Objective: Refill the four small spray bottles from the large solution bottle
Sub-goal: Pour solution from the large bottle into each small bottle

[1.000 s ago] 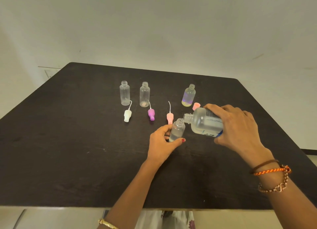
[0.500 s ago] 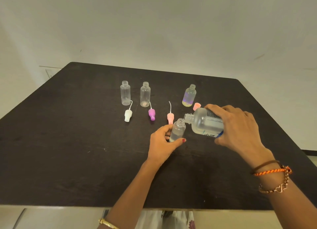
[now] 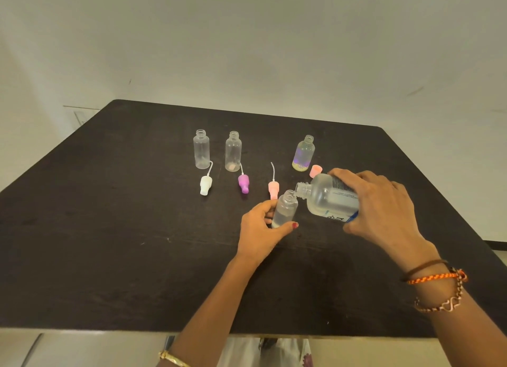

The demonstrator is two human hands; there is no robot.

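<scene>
My left hand (image 3: 259,226) grips a small clear spray bottle (image 3: 285,208) standing uncapped on the black table (image 3: 109,243). My right hand (image 3: 381,207) holds the large solution bottle (image 3: 326,196) tipped on its side, its open neck right over the small bottle's mouth. Two more uncapped small bottles (image 3: 201,152) (image 3: 233,151) stand at the back. A fourth small bottle (image 3: 303,153) with a purple-yellow tint stands back right. Spray heads lie loose: white (image 3: 205,185), purple (image 3: 243,183), pink (image 3: 273,188).
A pink cap (image 3: 315,171) lies by the tinted bottle, just behind the large bottle. The table's near edge runs along the bottom of the view, its right edge close to my right forearm. A pale wall stands behind.
Hardly anything differs; the large bottle stays tipped over the small bottle's mouth and both hands keep their hold.
</scene>
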